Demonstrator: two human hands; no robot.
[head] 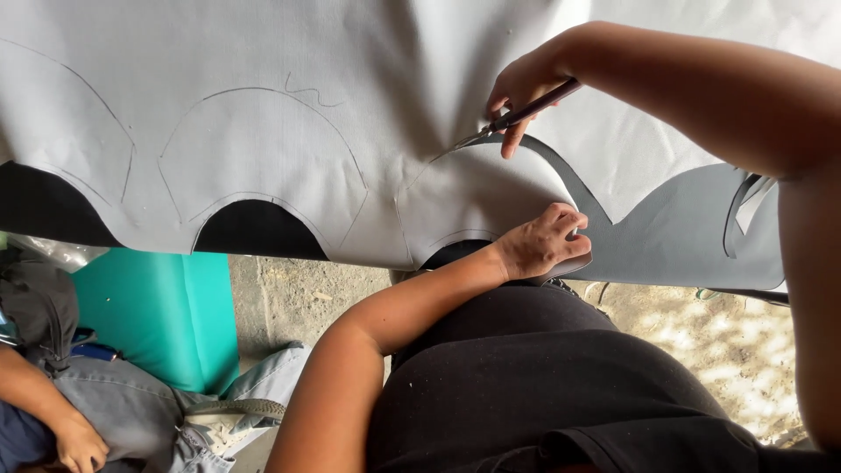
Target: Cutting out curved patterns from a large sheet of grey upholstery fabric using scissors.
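A large sheet of grey fabric lies spread in front of me, marked with several drawn curved outlines. My right hand is shut on a pair of scissors whose blades are in the fabric along one drawn arc. My left hand pinches the cut edge of a rounded grey piece near the sheet's lower edge, just below the scissors.
A teal roll or block stands at the lower left on a rough concrete floor. Another person sits at the bottom left in jeans, one hand showing, with a dark bag beside them.
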